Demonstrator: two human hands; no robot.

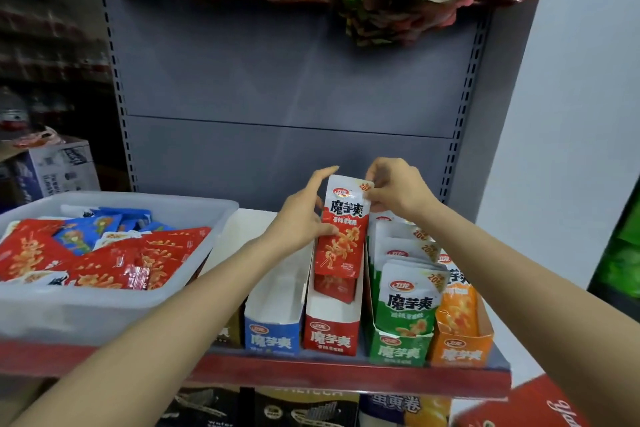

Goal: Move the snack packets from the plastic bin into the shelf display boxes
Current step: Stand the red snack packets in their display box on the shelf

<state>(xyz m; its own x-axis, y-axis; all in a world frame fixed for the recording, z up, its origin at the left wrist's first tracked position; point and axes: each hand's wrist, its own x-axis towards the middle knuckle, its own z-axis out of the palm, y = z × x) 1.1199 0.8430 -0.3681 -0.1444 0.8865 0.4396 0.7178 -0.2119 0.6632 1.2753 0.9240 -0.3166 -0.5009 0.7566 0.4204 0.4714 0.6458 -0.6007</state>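
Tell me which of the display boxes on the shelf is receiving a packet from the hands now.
The red display box, between the blue box and the green box. Both hands hold a red packet upright in it; the blue one looks empty.

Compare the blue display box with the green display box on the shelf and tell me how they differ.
The blue display box shows only bare white inner walls, with no packets in view; the green display box holds a row of upright green-and-white packets. The blue box stands left of the red display box, the green box right of it. The green box's front edge looks torn and ragged, the blue box's is cleaner. Both stand at the shelf front and carry the same printed logo.
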